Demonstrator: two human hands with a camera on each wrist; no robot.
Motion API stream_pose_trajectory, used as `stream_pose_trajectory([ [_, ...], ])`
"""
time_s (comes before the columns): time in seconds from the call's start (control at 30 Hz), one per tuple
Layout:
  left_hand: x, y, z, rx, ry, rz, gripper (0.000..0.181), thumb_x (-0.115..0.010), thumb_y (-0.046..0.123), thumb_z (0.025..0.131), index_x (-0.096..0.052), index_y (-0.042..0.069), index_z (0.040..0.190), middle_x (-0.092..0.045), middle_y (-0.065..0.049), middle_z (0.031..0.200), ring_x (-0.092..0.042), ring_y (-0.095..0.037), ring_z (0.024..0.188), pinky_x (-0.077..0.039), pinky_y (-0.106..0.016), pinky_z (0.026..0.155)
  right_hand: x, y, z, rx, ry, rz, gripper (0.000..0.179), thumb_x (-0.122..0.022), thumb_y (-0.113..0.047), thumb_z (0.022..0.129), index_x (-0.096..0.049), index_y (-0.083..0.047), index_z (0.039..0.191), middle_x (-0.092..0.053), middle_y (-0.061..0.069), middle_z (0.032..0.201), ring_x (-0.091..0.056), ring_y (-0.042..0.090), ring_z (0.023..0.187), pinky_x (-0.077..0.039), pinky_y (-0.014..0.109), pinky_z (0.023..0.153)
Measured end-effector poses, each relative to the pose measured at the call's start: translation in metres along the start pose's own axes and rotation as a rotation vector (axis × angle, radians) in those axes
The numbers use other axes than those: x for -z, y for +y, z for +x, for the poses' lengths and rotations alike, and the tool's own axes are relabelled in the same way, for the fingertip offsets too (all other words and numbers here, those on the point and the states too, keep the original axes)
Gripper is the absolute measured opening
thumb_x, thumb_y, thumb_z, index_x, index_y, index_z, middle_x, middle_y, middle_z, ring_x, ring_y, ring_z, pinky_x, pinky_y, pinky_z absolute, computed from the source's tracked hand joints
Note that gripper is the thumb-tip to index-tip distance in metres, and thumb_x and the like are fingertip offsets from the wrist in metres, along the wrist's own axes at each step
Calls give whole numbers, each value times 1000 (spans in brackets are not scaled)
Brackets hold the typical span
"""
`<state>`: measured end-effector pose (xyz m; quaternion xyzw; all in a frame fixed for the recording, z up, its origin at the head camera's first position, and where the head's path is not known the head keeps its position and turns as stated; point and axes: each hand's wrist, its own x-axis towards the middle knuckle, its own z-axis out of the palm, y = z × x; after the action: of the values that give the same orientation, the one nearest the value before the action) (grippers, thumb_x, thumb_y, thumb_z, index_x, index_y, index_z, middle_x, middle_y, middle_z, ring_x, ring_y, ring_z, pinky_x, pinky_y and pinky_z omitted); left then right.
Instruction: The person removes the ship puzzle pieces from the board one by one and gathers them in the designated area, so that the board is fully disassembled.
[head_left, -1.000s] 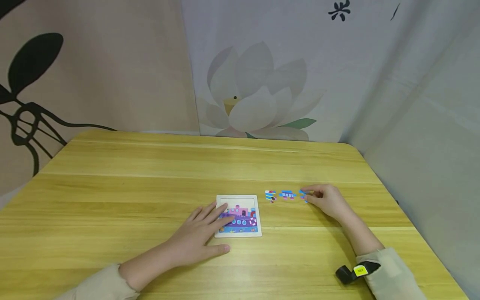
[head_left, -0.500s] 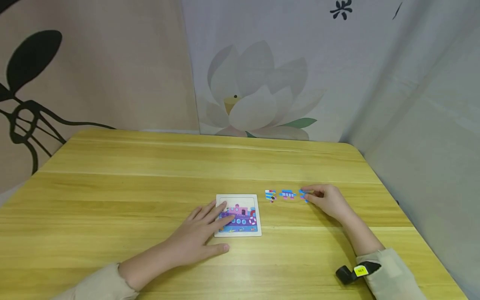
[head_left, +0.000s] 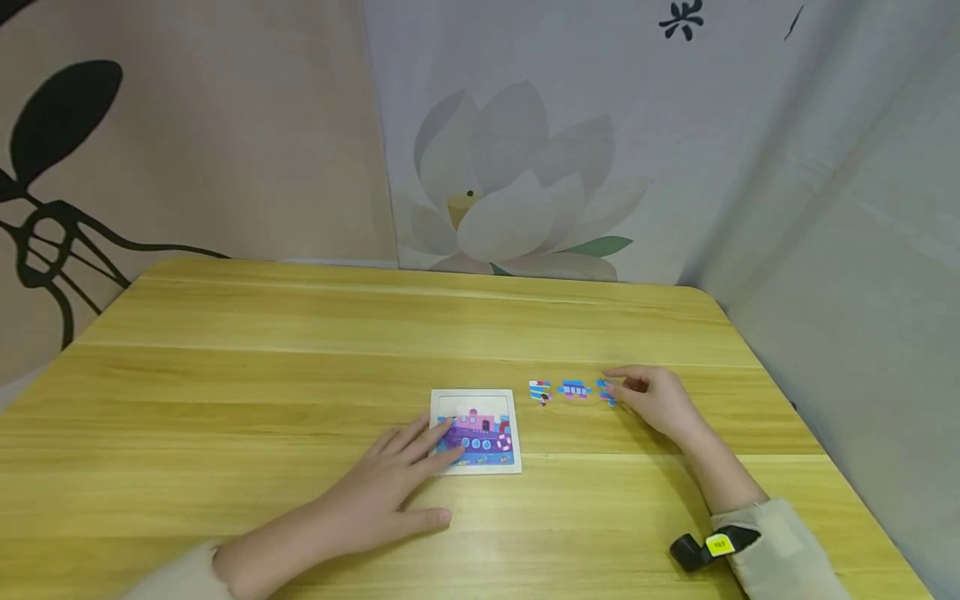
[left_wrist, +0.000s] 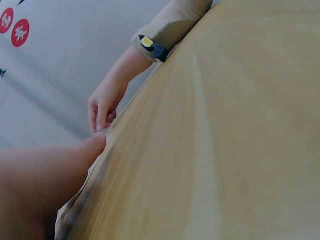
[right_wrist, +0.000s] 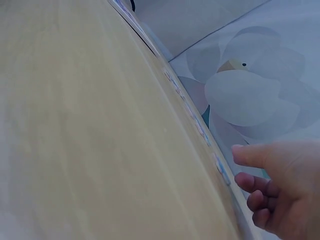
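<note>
My left hand [head_left: 382, 500] lies with spread fingers over the left edge of a white-framed jigsaw puzzle [head_left: 516, 429] that shows a purple and pink ship. Its fingertips overlap the picture, while the thumb extends below the frame. Right of the puzzle, three loose jigsaw pieces form a row: a striped one [head_left: 540, 392], a blue and purple one [head_left: 574, 389] and a rightmost one [head_left: 605, 393]. My right hand [head_left: 654, 398] is beside the rightmost piece, thumb and index finger parted. In the right wrist view, a gap shows between its fingers and the nearest piece [right_wrist: 222, 170].
The wooden table [head_left: 300, 333] reaches back to a printed curtain [head_left: 510, 167] with a lotus. A grey curtain [head_left: 847, 250] hangs along the right side. On the right sleeve sits a black strap [head_left: 693, 550] with a yellow label.
My left hand has slid slightly left and toward me, uncovering more of the puzzle. The right index finger has lifted a little from the rightmost piece, and the fingers have parted.
</note>
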<state>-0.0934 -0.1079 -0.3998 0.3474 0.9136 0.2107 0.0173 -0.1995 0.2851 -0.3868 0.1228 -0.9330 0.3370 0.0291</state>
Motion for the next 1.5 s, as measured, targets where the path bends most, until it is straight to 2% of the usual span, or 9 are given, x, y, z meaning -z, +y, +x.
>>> stream_pose_trajectory([
  [0.3,1,9,-11,-41,5,-26,73,-49,62,90,-38,19,148,-15,-2,158,-9,-30,144,-12,-58,110,-5,-19,0,52,62,24,24,-70,-12,88,-71,-2,110,-56,1,70,-45,17,57,-35,24,47],
  [0.5,2,12,-13,-39,-25,-14,74,-47,62,91,-36,18,149,-16,-1,158,-10,-29,144,-10,-57,111,-13,-38,-2,107,78,46,20,-70,-7,87,-73,-3,107,-58,1,73,-46,17,60,-37,24,49],
  [0.67,2,12,-13,-35,-36,-20,74,-47,62,91,-35,18,150,-16,0,158,-10,-28,144,-9,-56,111,-25,-59,-5,137,64,82,19,-73,-8,85,-74,-5,103,-57,-3,71,-44,15,60,-36,23,50],
  [0.83,2,12,-13,-35,-37,-30,74,-47,61,91,-35,18,150,-16,1,158,-10,-28,144,-9,-57,111,-41,-83,-7,183,23,125,19,-74,-8,84,-75,-6,103,-57,-5,70,-43,14,59,-34,22,50],
  [1.07,1,11,-12,-40,-28,-34,75,-48,62,90,-36,18,149,-18,0,158,-12,-29,144,-10,-58,110,-62,-109,-4,221,-59,108,21,-73,-13,85,-74,-9,106,-56,-8,73,-44,12,60,-36,23,50],
  [1.3,1,11,-12,-52,-31,-20,77,-49,64,89,-37,17,149,-20,-1,157,-13,-29,143,-10,-59,110,-78,-124,4,247,-155,126,22,-73,-13,86,-73,-8,108,-58,-9,73,-45,11,58,-37,22,48],
  [1.5,0,9,-13,-57,-43,0,81,-48,67,87,-36,17,149,-21,-2,157,-13,-29,144,-10,-59,110,-89,-131,12,267,-249,107,22,-72,-11,86,-73,-9,108,-60,-10,75,-49,9,60,-43,22,51],
])
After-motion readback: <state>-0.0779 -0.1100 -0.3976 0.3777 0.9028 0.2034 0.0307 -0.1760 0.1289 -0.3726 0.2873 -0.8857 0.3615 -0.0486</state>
